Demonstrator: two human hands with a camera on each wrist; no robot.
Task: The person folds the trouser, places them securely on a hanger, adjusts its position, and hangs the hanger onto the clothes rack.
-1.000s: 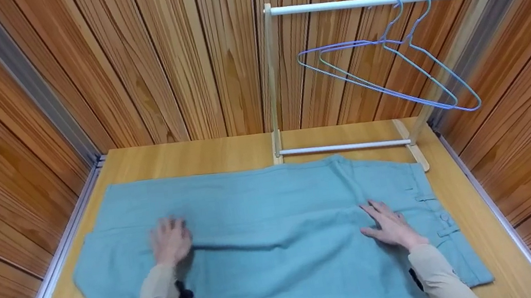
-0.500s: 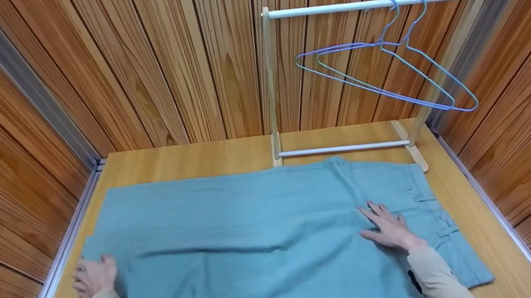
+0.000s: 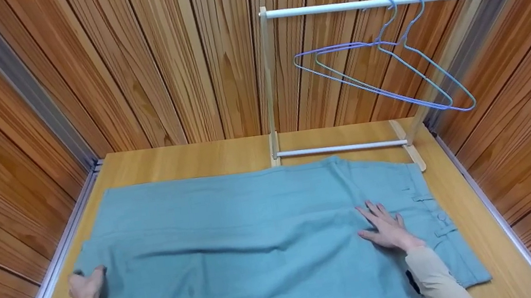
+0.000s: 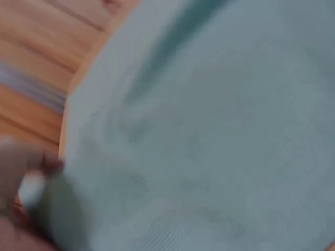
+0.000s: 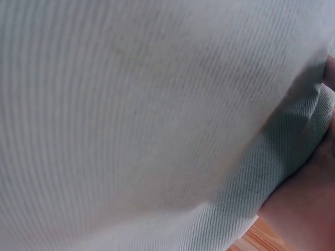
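Observation:
A pair of teal trousers (image 3: 231,200) lies spread on the wooden table, waistband with belt loops and a button at the right, leg ends at the left. My left hand (image 3: 86,287) grips the near leg's end at the left edge of the cloth. In the left wrist view, fingers and thumb (image 4: 26,170) meet around the blurred cloth edge. Toward the waist end, my right hand (image 3: 387,229) rests with spread fingers on the fabric. A fold runs lengthwise between the hands. Ribbed cloth (image 5: 131,104) fills most of the right wrist view.
Behind the trousers at the right stands a garment rack (image 3: 343,147) with a white rail. Two thin blue-purple hangers (image 3: 393,94) hang from it. Wood-panelled walls (image 3: 172,79) enclose the table (image 3: 168,160) at the back and both sides.
My left hand has swept left across the near leg to its end and now grips the edge there. The leg end lies straighter. My right hand has stayed put.

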